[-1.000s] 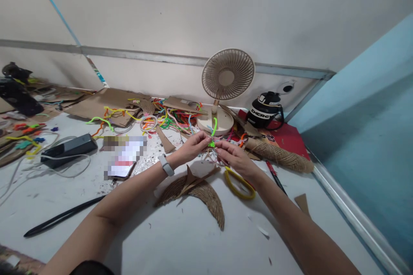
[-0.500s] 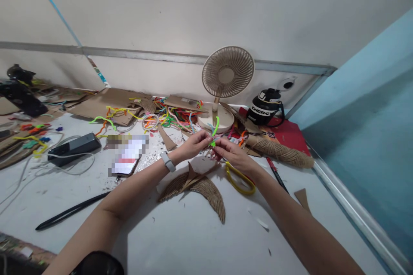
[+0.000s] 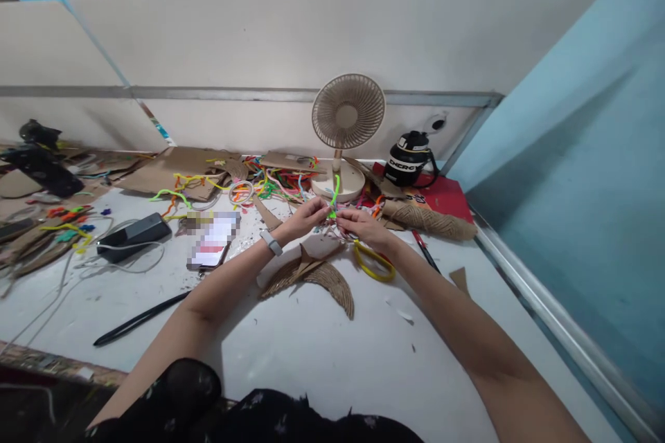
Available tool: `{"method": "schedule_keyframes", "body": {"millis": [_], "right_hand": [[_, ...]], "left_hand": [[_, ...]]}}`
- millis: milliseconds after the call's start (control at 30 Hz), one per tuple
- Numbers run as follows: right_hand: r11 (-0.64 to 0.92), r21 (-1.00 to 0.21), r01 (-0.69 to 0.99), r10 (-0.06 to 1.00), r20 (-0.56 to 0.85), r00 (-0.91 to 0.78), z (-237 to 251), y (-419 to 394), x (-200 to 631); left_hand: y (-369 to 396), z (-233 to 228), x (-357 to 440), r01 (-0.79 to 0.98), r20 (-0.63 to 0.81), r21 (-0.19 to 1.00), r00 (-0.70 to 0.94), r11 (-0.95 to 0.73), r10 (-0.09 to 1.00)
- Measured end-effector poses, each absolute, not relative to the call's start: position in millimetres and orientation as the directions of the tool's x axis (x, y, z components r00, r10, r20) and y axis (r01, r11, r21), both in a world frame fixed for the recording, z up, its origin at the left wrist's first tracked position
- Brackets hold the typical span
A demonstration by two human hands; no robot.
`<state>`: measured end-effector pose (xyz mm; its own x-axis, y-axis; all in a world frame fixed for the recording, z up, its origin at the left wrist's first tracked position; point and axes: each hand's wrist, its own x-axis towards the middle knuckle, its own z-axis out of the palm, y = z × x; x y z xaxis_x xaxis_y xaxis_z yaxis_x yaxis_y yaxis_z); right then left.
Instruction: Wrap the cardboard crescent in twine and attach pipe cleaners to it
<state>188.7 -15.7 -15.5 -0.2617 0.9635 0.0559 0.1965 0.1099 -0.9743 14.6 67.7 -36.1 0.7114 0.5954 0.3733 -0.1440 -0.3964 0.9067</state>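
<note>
Both of your hands meet above the middle of the white bench (image 3: 312, 360). Far left lies a black power bank (image 3: 134, 237), then a phone (image 3: 214, 243) face up. Your left hand (image 3: 304, 217), a pale band on its wrist, pinches the green pipe cleaner (image 3: 335, 195), which stands up between your fingertips. Just below your hands rests a curved corrugated cardboard shape (image 3: 312, 278). Your right hand (image 3: 364, 225) closes on the same small twisted bundle from the other side. Yellow-handled scissors (image 3: 373, 263) lie under your right wrist. Behind stands a beige fan (image 3: 347, 114), with a black bottle (image 3: 408, 160) further right.
</note>
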Motion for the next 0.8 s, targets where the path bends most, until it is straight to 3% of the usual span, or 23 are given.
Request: {"method": "schedule_keyframes", "body": {"millis": [200, 433, 567, 800], "right_hand": [[0.171, -0.949, 0.264, 0.975, 0.125, -0.182, -23.0, -12.7, 193.2], [0.199, -0.893, 0.403, 0.977, 0.150, -0.151, -38.0, -9.1, 196.1], [0.182, -0.892, 0.413, 0.980, 0.130, -0.152, -47.7, -4.9, 193.7], [0.198, -0.855, 0.479, 0.980, 0.168, -0.105, -40.8, 9.1, 184.9]], "left_hand": [[72.1, -45.4, 12.1, -0.055, 0.424, 0.814, 0.736, -0.578, 0.527], [74.2, -55.0, 11.5, 0.029, 0.612, 0.564, 0.656, -0.825, 0.441], [74.6, -55.9, 8.6, 0.111, 0.545, 0.469, 0.744, -0.876, 0.386], [78.1, -54.4, 5.6, 0.291, 0.463, 0.422, 0.745, -0.858, 0.480]]}}
